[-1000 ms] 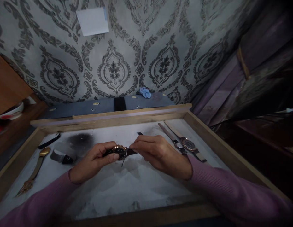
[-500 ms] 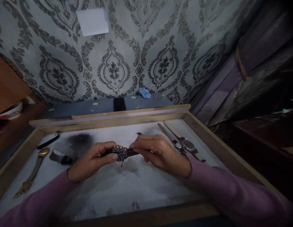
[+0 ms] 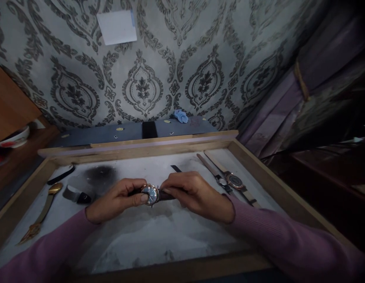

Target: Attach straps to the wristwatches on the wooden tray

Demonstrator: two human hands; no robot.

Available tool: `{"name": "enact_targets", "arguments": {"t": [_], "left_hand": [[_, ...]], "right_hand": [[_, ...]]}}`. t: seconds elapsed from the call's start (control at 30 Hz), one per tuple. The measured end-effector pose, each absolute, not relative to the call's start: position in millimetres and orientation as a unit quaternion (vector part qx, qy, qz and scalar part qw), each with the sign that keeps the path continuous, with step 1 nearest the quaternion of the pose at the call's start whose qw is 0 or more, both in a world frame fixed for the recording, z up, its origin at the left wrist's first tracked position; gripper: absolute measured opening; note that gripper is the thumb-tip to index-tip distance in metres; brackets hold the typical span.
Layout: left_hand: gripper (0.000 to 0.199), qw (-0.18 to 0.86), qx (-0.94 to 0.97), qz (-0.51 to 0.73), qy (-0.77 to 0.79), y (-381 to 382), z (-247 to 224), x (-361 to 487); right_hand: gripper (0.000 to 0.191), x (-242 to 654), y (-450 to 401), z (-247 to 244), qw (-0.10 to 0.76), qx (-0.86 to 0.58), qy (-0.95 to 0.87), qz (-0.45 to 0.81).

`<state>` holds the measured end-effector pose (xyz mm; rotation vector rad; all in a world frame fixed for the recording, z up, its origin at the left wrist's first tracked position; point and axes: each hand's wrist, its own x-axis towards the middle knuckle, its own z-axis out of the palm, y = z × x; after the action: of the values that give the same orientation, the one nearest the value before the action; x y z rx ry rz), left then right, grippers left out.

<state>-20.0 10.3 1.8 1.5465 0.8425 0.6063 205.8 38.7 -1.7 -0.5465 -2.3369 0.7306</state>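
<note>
A wristwatch [image 3: 152, 194] with a round dark face, a rose-gold case and a dark brown strap is held above the white tray floor [image 3: 158, 236]. My left hand [image 3: 120, 199] grips its case from the left, with the thumb over the edge of the dial. On the other side, my right hand [image 3: 197, 194] pinches the strap close to the case, and its fingers cover much of the strap. A thin dark piece [image 3: 175, 168] lies just behind my right hand; part of it is hidden.
At left lie a gold watch [image 3: 54, 189], a grey-strapped watch [image 3: 77, 194] and a black band [image 3: 61, 175]. Two more watches, one large [image 3: 234, 181], one small [image 3: 221, 181], lie at right. A wooden rim [image 3: 253, 169] surrounds them. Behind it are a black phone [image 3: 149, 129] and blue crumpled cloth [image 3: 181, 116].
The watch has tilted, so its dial now catches more light. My right hand has shifted slightly left and down, with its fingers closer to the watch case.
</note>
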Motion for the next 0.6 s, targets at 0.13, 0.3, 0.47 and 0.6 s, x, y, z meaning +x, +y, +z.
{"name": "enact_targets", "arguments": {"t": [0.13,0.3,0.47,0.6], "left_hand": [[0.017,0.597,0.661,0.268,0.368,10.4,1.2,-20.3],[0.02,0.597,0.659,0.272,0.367,10.0,2.2,-19.4],[0.024,0.598,0.665,0.259,0.366,10.1,1.2,-19.9],[0.023,0.602,0.661,0.259,0.365,10.9,0.6,-21.6]], "right_hand": [[0.019,206.9,40.1,-0.4,0.314,-0.187,-0.889,0.277],[0.02,209.0,41.5,3.0,0.301,-0.156,-0.893,0.296],[0.021,210.5,42.7,7.2,0.277,-0.136,-0.905,0.293],[0.02,210.0,40.5,6.7,0.269,-0.159,-0.907,0.282]]}}
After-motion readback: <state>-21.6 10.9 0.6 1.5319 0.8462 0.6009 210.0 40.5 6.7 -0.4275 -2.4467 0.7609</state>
